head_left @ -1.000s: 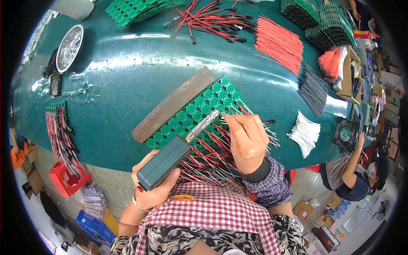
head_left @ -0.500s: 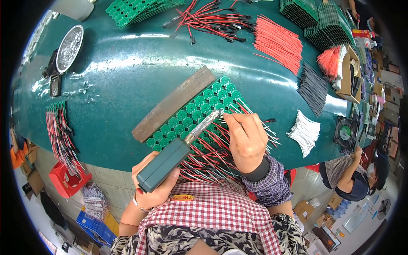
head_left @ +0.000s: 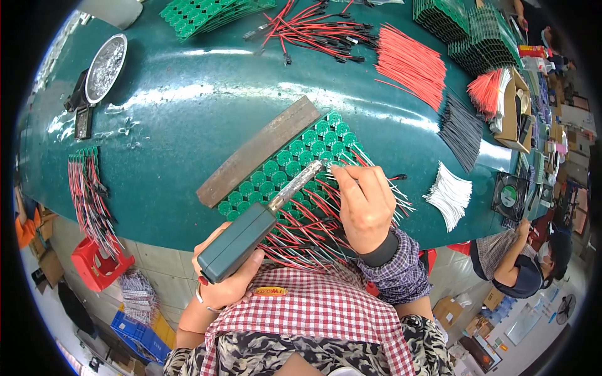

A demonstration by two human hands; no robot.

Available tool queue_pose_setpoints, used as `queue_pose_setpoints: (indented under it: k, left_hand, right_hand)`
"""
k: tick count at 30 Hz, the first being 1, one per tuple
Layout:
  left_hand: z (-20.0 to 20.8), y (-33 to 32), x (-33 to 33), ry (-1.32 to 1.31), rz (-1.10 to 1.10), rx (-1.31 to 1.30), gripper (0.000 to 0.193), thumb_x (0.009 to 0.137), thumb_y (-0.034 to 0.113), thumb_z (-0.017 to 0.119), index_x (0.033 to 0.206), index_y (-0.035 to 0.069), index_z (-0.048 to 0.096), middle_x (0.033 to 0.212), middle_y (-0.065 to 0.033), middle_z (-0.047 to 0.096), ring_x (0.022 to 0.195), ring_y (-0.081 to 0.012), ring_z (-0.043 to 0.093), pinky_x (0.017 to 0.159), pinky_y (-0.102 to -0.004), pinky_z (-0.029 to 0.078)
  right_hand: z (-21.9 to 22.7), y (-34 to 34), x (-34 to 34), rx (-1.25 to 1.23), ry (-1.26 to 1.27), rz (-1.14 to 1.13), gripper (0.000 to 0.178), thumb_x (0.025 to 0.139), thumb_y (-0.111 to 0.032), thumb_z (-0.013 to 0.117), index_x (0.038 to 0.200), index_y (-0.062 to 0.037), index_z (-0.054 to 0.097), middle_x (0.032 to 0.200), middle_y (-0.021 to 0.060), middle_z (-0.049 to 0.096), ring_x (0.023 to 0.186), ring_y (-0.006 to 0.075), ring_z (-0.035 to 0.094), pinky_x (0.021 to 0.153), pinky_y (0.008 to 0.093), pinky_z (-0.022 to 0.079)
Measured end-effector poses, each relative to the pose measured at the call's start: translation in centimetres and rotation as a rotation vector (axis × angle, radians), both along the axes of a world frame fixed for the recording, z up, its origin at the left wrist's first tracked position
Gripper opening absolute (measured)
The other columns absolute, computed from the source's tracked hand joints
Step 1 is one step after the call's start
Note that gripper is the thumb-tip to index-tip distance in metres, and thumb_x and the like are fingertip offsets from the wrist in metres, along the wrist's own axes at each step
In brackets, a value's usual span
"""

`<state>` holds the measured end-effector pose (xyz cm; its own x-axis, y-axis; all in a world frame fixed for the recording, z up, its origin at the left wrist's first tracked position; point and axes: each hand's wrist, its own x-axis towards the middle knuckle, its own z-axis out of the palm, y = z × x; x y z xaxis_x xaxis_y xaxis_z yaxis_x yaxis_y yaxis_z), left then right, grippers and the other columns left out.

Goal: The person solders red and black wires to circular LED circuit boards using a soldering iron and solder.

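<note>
My left hand (head_left: 233, 271) is wrapped round the dark green, boxy handle of a soldering iron (head_left: 241, 240). Its metal shaft slants up to the right, with the tip over a panel of round green circuit boards (head_left: 271, 168). Close to that tip, my right hand (head_left: 367, 203) pinches a thin wire (head_left: 334, 170) against the panel; the fingers partly hide it. Red and white wires (head_left: 313, 233) run from the panel's near rows toward my apron. Along the panel's far left side lies a brown, worn flat bar (head_left: 257, 150).
Bundles of red wires (head_left: 411, 66), black wires (head_left: 461, 131) and white wires (head_left: 449, 195) lie to the right. A round silvery dish (head_left: 105, 69) stands at the left. Wired boards (head_left: 88, 188) hang over the left table edge. A co-worker (head_left: 527, 257) sits at the right.
The soldering iron has drawn back slightly to the left, so its tip is a little farther from my right fingertips. My right hand has stayed almost in place.
</note>
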<state>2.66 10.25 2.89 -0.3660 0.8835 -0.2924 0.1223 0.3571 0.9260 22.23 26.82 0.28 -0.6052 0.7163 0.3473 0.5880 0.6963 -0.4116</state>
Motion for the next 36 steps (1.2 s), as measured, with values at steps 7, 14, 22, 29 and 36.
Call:
queue_pose_setpoints:
  k: [7, 14, 22, 29, 36]
  left_hand:
    - [-0.6, -0.5, 0.1, -0.014, 0.042, 0.028, 0.028, 0.075, 0.003, 0.077, 0.102, -0.004, 0.071, 0.09, -0.0115, 0.068, 0.074, -0.0195, 0.066, 0.068, -0.0302, 0.052]
    - [-0.7, -1.4, 0.0, 0.006, 0.06, 0.021, 0.029, 0.074, 0.003, 0.077, 0.101, -0.003, 0.071, 0.09, -0.0116, 0.068, 0.074, -0.0205, 0.066, 0.068, -0.0304, 0.053]
    - [-0.8, -1.5, 0.0, -0.063, 0.066, 0.025, 0.025, 0.073, 0.0, 0.076, 0.096, -0.005, 0.069, 0.09, -0.0136, 0.068, 0.078, -0.023, 0.066, 0.069, -0.032, 0.052]
    - [-0.5, -1.3, -0.2, -0.032, 0.007, -0.001, 0.025, 0.072, -0.001, 0.076, 0.096, -0.005, 0.069, 0.089, -0.0138, 0.068, 0.077, -0.0247, 0.066, 0.069, -0.0331, 0.052]
    - [-0.5, -1.4, -0.2, -0.012, -0.024, -0.013, 0.021, 0.072, 0.0, 0.076, 0.091, -0.005, 0.068, 0.081, -0.0126, 0.065, 0.069, -0.0253, 0.063, 0.063, -0.0338, 0.049]
  right_hand:
    - [-0.5, 0.0, 0.1, 0.033, 0.02, 0.021, 0.037, 0.068, 0.008, 0.068, 0.105, 0.0039, 0.068, 0.091, 0.0116, 0.063, 0.08, 0.027, 0.061, 0.067, 0.0358, 0.053]
    - [0.0, -0.8, -0.1, 0.076, 0.111, 0.063, 0.037, 0.067, 0.01, 0.068, 0.104, 0.005, 0.069, 0.091, 0.0123, 0.064, 0.077, 0.0262, 0.062, 0.062, 0.0344, 0.052]
    - [-0.4, -1.3, -0.6, 0.013, 0.065, 0.031, 0.033, 0.07, 0.012, 0.075, 0.1, 0.0007, 0.071, 0.086, 0.0104, 0.064, 0.073, 0.025, 0.062, 0.062, 0.0344, 0.051]
    - [-0.2, -1.2, -0.6, 0.023, 0.015, 0.069, 0.037, 0.068, 0.008, 0.066, 0.105, 0.0034, 0.068, 0.091, 0.011, 0.062, 0.078, 0.0254, 0.06, 0.063, 0.035, 0.051]
    - [-0.2, -1.4, -0.5, 0.009, -0.015, 0.063, 0.035, 0.069, 0.008, 0.066, 0.104, 0.0039, 0.068, 0.091, 0.0116, 0.062, 0.079, 0.0261, 0.06, 0.064, 0.0355, 0.051]
